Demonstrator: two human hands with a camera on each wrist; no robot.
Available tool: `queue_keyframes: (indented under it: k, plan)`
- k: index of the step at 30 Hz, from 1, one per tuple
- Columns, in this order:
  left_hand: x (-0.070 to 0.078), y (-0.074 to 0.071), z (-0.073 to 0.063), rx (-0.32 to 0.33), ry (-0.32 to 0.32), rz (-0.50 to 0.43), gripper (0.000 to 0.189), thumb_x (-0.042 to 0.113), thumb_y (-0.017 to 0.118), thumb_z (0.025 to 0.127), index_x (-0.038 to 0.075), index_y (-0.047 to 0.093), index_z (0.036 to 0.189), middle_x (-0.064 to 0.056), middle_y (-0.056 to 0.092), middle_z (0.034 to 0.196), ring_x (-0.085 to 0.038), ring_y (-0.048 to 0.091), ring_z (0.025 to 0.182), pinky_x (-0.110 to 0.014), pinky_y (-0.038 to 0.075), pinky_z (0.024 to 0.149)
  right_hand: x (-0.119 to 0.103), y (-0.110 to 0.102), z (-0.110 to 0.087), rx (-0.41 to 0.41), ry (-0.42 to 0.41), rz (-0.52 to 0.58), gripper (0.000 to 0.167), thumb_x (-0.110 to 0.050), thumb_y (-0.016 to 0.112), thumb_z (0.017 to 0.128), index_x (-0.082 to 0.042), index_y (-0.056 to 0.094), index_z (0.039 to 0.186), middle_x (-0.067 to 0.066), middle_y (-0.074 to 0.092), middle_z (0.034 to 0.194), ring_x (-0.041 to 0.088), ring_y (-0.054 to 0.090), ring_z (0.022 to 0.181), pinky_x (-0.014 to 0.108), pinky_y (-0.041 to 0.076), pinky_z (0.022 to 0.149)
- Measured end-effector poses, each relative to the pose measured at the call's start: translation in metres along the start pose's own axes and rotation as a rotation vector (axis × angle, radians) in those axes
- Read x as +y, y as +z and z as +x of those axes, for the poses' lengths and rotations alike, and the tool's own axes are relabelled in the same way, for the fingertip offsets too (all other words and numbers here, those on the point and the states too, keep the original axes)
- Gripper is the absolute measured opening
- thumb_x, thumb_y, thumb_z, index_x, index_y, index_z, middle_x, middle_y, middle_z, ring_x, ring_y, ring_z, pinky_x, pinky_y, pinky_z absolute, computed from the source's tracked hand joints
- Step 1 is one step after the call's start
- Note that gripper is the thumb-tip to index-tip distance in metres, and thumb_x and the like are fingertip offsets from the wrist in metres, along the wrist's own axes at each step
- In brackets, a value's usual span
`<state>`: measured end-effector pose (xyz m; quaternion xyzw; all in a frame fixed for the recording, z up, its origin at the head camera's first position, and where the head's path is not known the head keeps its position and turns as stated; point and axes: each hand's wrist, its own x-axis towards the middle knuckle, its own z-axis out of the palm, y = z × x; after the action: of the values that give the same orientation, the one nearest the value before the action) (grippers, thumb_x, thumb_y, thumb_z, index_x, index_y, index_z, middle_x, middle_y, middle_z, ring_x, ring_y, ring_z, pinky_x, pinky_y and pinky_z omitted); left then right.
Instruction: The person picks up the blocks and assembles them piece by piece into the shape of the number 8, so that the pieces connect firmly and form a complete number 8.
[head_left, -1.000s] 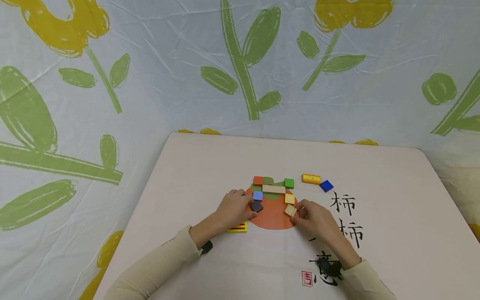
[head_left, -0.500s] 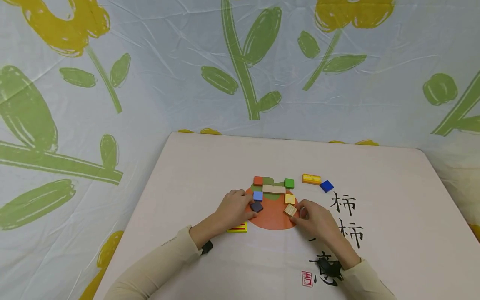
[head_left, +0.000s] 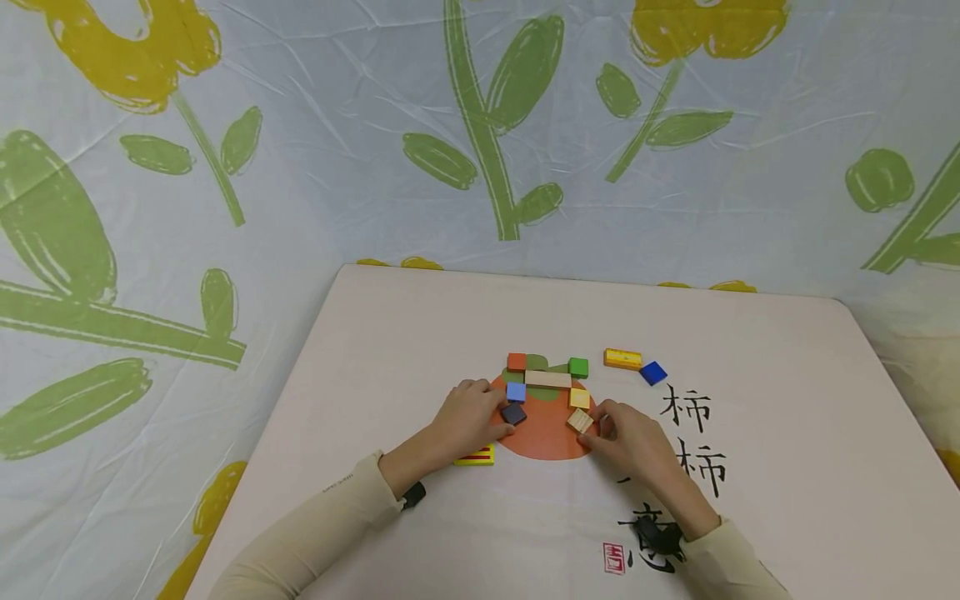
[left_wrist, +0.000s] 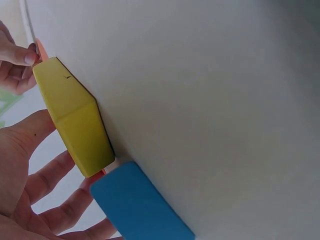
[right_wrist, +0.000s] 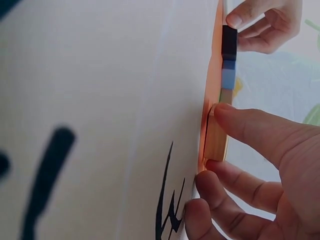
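My left hand (head_left: 467, 414) pinches a dark, nearly black block (head_left: 513, 414) between thumb and forefinger, at the left part of the printed orange fruit (head_left: 546, 437). On the right part, my right hand (head_left: 633, 437) pinches a plain wooden block (right_wrist: 216, 135), its thumb and forefinger on opposite sides. Both held blocks sit turned at an angle, low over the print. Just behind the dark block is a light blue block (head_left: 515, 392); a pale yellow block (head_left: 579, 398) is behind the wooden one. A long natural-wood block (head_left: 547, 379) lies between a red block (head_left: 516, 362) and a green block (head_left: 578, 367).
A yellow block with red stripes (head_left: 476, 455) lies by my left wrist. In the left wrist view, a blue block (left_wrist: 140, 205) is close to it. Farther back right lie a long yellow block (head_left: 622, 358) and a dark blue block (head_left: 653, 372). Black characters (head_left: 686, 406) mark the mat.
My right hand has shifted the wooden block very slightly to the left. My left hand and the dark block have stayed in place.
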<state>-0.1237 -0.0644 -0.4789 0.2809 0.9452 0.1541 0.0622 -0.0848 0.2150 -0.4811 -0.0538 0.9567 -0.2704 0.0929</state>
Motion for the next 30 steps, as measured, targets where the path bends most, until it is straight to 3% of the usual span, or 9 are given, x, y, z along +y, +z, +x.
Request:
queue_keyframes:
  k: [30]
  plan:
    - [-0.0003, -0.0018, -0.0008, 0.002, 0.015, -0.006, 0.035, 0.046, 0.078, 0.086, 0.015, 0.068, 0.1, -0.002, 0.06, 0.096, -0.035, 0.058, 0.11, -0.046, 0.048, 0.092, -0.0037, 0.0028, -0.0003, 0.018, -0.021, -0.046, 0.03, -0.028, 0.082, 0.085, -0.011, 0.062, 0.1, -0.001, 0.055, 0.077, 0.016, 0.049, 0.066, 0.032, 0.041, 0.057]
